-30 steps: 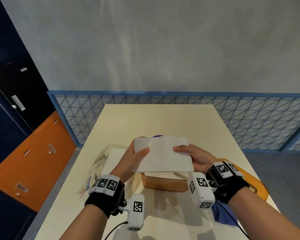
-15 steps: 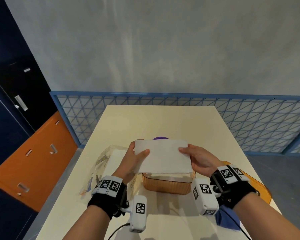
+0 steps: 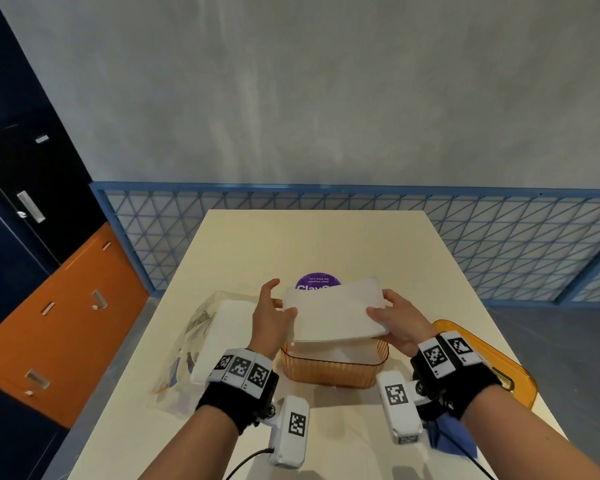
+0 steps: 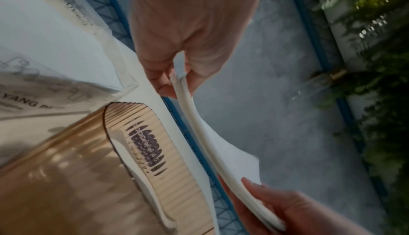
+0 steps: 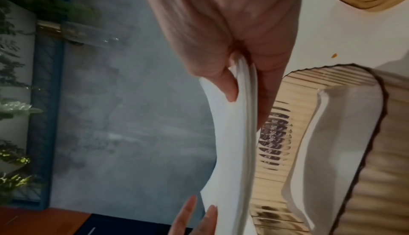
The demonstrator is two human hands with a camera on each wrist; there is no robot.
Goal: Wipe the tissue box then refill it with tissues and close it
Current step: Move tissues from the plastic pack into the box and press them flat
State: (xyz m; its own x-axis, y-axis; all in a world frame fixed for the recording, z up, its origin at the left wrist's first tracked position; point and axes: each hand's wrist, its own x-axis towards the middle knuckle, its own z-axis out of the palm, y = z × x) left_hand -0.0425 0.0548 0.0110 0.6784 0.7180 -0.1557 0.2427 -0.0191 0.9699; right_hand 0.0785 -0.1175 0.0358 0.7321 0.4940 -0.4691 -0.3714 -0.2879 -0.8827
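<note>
Tissue box [image 3: 333, 367], amber, ribbed and open-topped, stands on the table [image 3: 312, 244] with some tissues inside. Above it, a stack of tissues [image 3: 336, 311] is pinched at its ends by the left hand [image 3: 271, 318] and right hand [image 3: 400, 322]. The 1 amber lid [image 3: 499, 368] lies right; a plastic tissue pack [image 3: 205, 334] lies left.

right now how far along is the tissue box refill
Done, by the look of it: the amber tissue box stands open on the table with some tissues already inside, and its lid lies off to the right. In hand: the left hand and right hand pinch a tissue stack by its ends, just above the box. Left: lowering the stack in and closing the lid. Whether wiping happened cannot be told.
</note>
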